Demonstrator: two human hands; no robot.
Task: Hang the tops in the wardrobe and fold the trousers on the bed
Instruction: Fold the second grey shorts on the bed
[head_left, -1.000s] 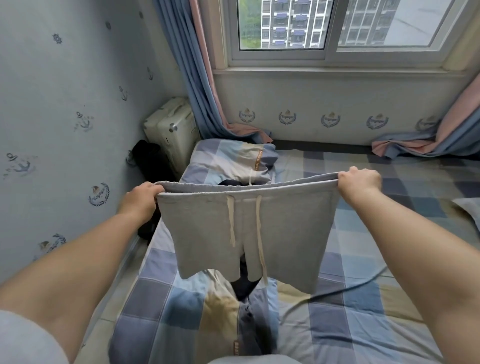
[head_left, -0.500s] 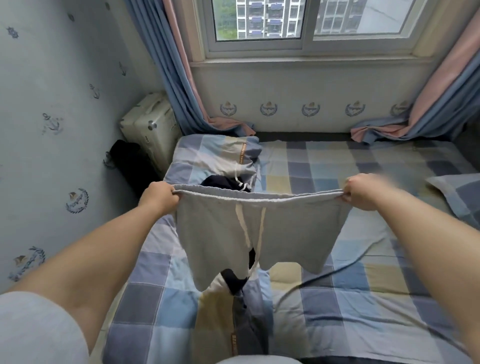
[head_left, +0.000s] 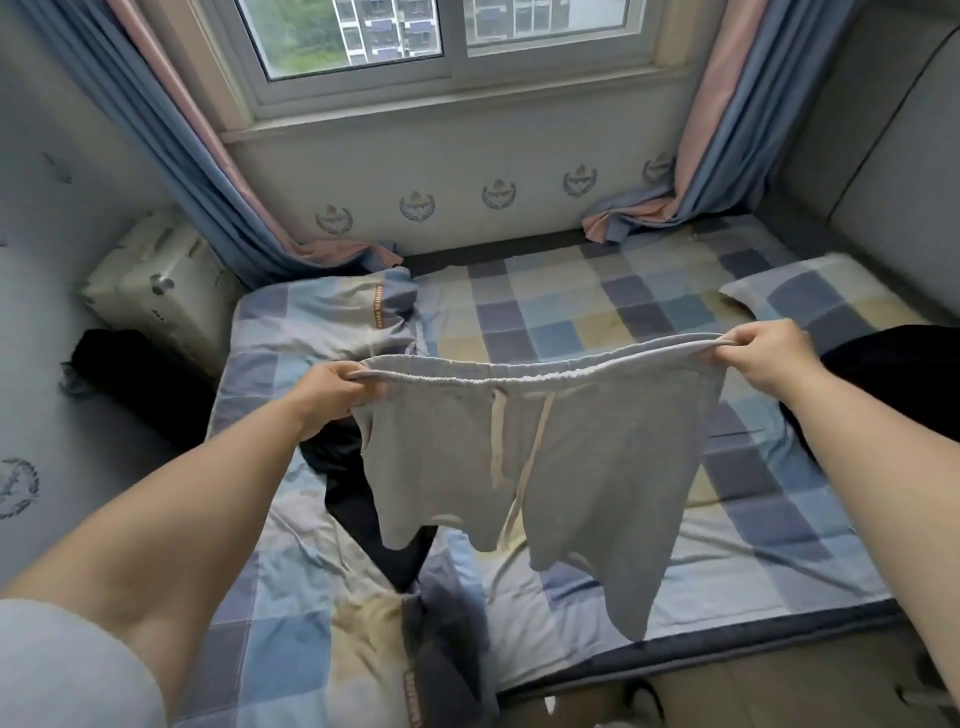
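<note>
The left hand (head_left: 332, 392) and the right hand (head_left: 763, 353) each pinch one end of the waistband, fingers curled round it. The grey shorts (head_left: 545, 457) hang in the air over the middle of the bed (head_left: 571, 312), legs down. To fold them well, I think, lay them flat on a bare part of the bed, away from the dark clothes (head_left: 374, 499) near its left edge. Smooth them, then put one leg on top of the other.

1. An orange tag (head_left: 378, 306) sewn on the checked quilt (head_left: 291, 343), on the window side of the grey shorts (head_left: 550, 457), carries dark lettering too blurred to read.
2. A second orange tag (head_left: 413, 693) on the quilt, at the picture's bottom edge below the shorts, is equally unreadable.
</note>
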